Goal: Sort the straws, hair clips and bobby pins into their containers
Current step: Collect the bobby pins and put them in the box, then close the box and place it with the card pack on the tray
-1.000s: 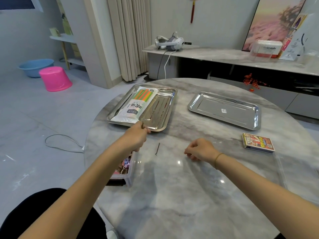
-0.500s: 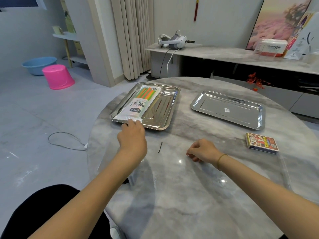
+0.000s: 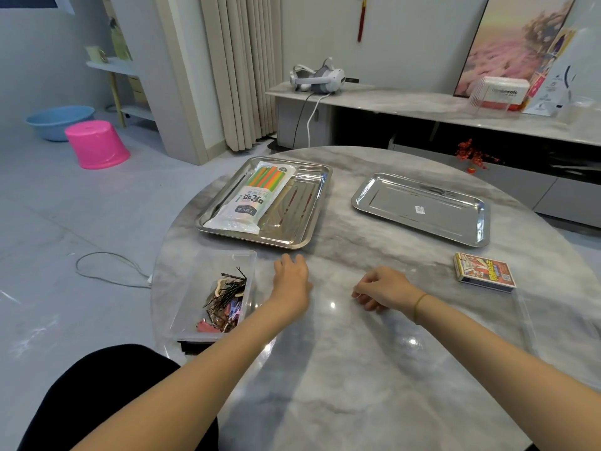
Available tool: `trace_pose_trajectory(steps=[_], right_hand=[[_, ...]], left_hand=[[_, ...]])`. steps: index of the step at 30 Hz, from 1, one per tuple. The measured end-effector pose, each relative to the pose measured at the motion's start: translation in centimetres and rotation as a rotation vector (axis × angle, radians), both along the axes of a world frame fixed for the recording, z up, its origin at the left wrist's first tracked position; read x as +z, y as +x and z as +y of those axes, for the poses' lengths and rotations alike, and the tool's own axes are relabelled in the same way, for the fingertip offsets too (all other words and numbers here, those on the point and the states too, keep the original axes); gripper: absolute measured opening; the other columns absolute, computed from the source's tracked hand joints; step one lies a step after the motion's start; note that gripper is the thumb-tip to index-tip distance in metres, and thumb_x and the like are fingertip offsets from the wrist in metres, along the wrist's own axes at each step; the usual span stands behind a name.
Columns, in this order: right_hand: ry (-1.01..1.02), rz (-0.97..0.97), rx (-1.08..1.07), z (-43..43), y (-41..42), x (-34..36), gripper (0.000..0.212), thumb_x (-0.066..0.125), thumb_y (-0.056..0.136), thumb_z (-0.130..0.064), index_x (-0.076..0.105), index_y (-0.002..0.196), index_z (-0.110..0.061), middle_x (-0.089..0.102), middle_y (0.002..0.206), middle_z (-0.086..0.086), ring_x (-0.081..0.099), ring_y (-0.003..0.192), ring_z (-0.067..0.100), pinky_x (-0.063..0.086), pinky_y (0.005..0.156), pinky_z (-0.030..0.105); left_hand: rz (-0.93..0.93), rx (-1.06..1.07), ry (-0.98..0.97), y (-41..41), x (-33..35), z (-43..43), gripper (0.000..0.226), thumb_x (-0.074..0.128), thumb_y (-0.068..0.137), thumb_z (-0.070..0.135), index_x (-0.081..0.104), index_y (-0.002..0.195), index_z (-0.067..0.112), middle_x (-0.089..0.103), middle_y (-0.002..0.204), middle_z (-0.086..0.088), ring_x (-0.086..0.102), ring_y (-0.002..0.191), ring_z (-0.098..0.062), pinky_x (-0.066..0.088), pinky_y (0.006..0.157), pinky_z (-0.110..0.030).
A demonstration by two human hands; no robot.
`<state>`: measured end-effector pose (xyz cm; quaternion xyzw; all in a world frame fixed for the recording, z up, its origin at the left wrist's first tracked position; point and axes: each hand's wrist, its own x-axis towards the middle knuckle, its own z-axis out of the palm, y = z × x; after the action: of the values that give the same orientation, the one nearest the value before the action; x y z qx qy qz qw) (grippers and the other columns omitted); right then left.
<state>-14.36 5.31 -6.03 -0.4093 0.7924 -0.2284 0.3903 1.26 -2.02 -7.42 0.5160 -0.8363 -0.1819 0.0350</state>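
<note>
Steel tray [image 3: 304, 211] holds straws [image 3: 270, 177]; clear box [image 3: 211, 266] holds bobby pins [image 3: 227, 291].

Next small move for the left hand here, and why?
Probably pinch the bobby pin and drop it into the clear box: the left hand now covers where the loose pin lay, and that box already holds pins.
</note>
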Motion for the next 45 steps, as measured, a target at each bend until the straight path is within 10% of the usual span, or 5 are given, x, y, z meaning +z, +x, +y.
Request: trace_pose_trajectory(steps=[23,34,41,45], right_hand=[[-0.001,0.092,0.039,-0.1,0.0,-0.5,0.020,0.055,0.087,-0.015,0.070,0.077,-0.005,0.070,0.077,0.010,0.062,0.060,0.018,0.052,0.057,0.024],[-0.204,0.846,0.334,1.5,1.3,-1.3,0.036,0.043,0.093,-0.022,0.042,0.128,-0.015,0.042,0.121,0.008,0.050,0.100,0.027,0.041,0.071,0.033],[-0.268,1.013,0.349,1.5,1.2,-1.7,0.022,0.054,0.086,-0.017,0.057,0.106,-0.010,0.049,0.111,0.009,0.054,0.091,0.029,0.031,0.063,0.031],[-0.242,1.140,0.334,1.5,0.9,-1.7,0.042,0.085,0.027,-0.006,0.059,0.060,-0.010,0.056,0.069,0.011,0.053,0.049,0.028,0.022,0.046,0.027]], left_hand=[[-0.126,0.034,-0.005,1.0,5.2,0.7,0.039,0.048,0.093,0.006,0.033,0.127,-0.006,0.040,0.131,-0.020,0.044,0.121,-0.034,0.038,0.092,-0.033],[-0.328,0.320,-0.019,6.5,7.9,-1.9,0.042,0.043,0.091,0.014,0.041,0.131,-0.002,0.043,0.134,-0.017,0.047,0.121,-0.029,0.043,0.094,-0.032],[-0.471,0.333,-0.020,6.8,7.4,-1.2,0.050,0.050,0.088,0.014,0.039,0.137,0.008,0.040,0.136,-0.011,0.044,0.124,-0.026,0.041,0.094,-0.031],[-0.543,0.215,-0.079,6.0,7.1,-0.7,0.041,0.042,0.092,0.023,0.046,0.132,0.017,0.043,0.131,-0.008,0.046,0.118,-0.025,0.038,0.076,-0.029]])
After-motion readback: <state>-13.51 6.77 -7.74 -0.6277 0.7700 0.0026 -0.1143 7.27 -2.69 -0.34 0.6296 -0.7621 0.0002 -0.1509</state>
